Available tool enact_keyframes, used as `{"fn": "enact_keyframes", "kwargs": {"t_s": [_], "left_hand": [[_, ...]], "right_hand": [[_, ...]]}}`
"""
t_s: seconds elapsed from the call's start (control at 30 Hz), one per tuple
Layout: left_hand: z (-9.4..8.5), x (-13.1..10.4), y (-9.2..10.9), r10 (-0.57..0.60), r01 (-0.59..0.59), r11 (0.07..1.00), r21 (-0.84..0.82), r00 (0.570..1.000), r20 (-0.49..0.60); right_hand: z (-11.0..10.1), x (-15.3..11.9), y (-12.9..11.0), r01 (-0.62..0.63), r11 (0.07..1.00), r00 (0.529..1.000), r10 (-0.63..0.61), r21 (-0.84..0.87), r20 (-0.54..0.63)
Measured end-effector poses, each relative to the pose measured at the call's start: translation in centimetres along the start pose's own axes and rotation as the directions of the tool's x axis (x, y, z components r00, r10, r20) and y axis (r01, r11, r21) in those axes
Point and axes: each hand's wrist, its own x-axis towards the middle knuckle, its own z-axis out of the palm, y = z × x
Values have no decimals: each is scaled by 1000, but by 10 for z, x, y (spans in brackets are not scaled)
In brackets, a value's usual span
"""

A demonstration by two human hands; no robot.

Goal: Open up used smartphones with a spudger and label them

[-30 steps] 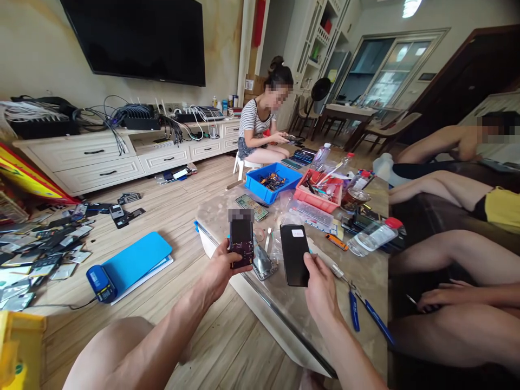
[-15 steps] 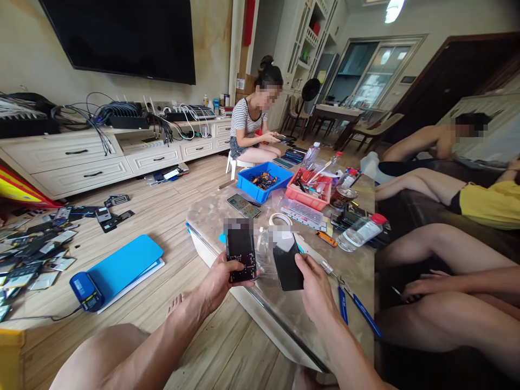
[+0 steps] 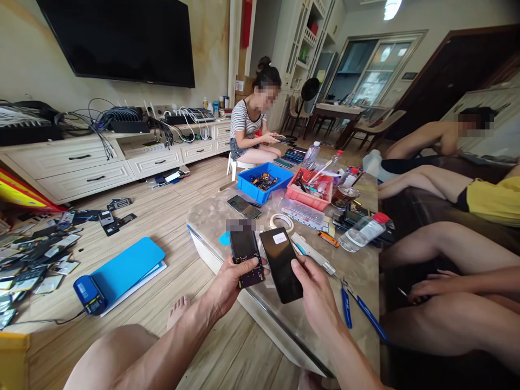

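Note:
My left hand is closed around an opened phone, its thumb on the lower end, where small dark circuit parts show. In my right hand is a glossy black phone panel with a small white label near its top. Whether this panel is a back cover or a screen, I cannot tell. Both pieces are held side by side above the near edge of the stone-topped table. Beyond them lie a roll of tape and another phone.
A blue tray of small parts and a red basket of tools stand farther back. Blue-handled pliers, an orange cutter and a bottle lie rightward. Phone parts cover the floor at left. Other people sit nearby.
The black panel has turned and come closer to the opened phone, its label now plain to see. The opened phone has shifted slightly right and tilted. The clear plastic seen between them no longer shows.

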Motion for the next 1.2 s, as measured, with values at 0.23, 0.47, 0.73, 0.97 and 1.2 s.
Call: {"fn": "enact_keyframes", "kwargs": {"t_s": [0.23,0.47,0.73,0.97,1.2], "left_hand": [[7,8,0,79,-90,991,-102,991,-104],[6,6,0,87,-97,992,-74,987,-132],[11,3,-2,77,-78,996,-32,996,-37],[11,-1,2,31,-29,999,-34,999,44],[4,-2,4,21,-21,1000,-1,999,47]], "right_hand": [[2,-3,8,20,997,998,-16,-79,53],[-2,-3,2,-8,992,979,33,-123,199],[-1,-1,6,40,967,991,-5,-252,136],[-1,-2,3,-337,876,928,246,346,280],[-5,-5,-10,-532,664,800,189,526,570]]}}
